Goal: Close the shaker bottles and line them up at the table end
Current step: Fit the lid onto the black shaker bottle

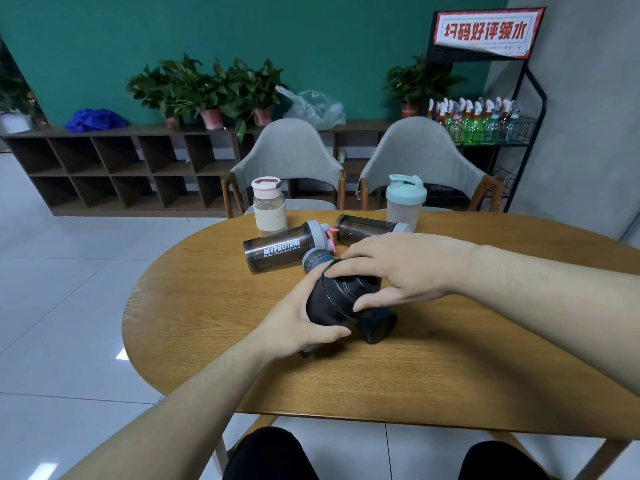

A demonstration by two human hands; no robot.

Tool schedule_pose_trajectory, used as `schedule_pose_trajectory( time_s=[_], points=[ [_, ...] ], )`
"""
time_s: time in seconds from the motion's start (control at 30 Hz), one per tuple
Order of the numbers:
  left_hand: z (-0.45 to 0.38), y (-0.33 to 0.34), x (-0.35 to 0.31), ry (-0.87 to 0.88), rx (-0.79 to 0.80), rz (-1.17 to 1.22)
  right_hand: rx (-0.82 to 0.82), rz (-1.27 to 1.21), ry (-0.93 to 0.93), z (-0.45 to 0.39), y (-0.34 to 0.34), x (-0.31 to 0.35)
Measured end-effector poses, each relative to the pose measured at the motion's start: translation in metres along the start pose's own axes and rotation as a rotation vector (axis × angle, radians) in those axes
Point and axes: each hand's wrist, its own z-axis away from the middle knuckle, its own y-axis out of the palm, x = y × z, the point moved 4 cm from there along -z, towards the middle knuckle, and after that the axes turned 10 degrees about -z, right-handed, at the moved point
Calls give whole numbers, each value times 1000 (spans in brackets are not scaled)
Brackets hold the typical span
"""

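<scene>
Table: oval wooden top (207, 306), bottles grouped at its far half
Left hand: (298, 323) wrapped around the lower side of a black shaker bottle (332, 303), thumb along its near side
Right hand: (398, 268) on top of the same bottle, fingers (341, 271) spread over the rim, thumb pressed to its side; both hands grasping it
Black shaker bottle: tilted, mouth facing away, held just over the table centre; whether its base touches the wood cannot be told
Black lid: (377, 327) on the table just beside the held bottle, under the right hand
Grey-blue cap: (317, 259) just behind the held bottle, touching or nearly so
MYPROTEIN bottle: (277, 249) smoky, lying on its side, grey lid on, pointing right
Second smoky bottle: (370, 230) lying on its side behind the right hand
Pink-lidded bottle: (268, 206) upright at the far edge, left
Mint-lidded shaker: (405, 202) upright at the far edge, right
Beyond: two grey chairs (291, 157)
</scene>
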Motion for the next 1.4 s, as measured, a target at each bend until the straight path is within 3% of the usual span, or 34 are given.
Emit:
schedule_pose_trajectory(
  time_s=[0.1,0.23,0.4,0.5,0.63,0.93,1.17,1.3,1.4],
  points=[
    [0,0,0,-13,-5,-20,-5,-27,105,-5,-1,3],
    [1,3,-2,-23,-22,-28,-154,-237,309,-11,5,2],
    [-1,5,-6,4,-9,-66,-155,-321,573,-13,15,-10],
    [-2,0,-2,4,3,-37,-158,-415,449,-3,11,-7],
    [-6,-5,4,0,19,12,0,-298,166,9,10,5],
    [-3,0,9,-51,-76,32,-178,-547,463,-12,20,11],
    [2,16,0,-107,-200,-81,-25,-792,809,-20,14,5],
    [-4,-1,-6,-69,-163,-101,75,-593,608,-5,12,1],
    [-8,-24,-11,-36,-110,-148,28,-459,364,10,5,4]
  ],
)
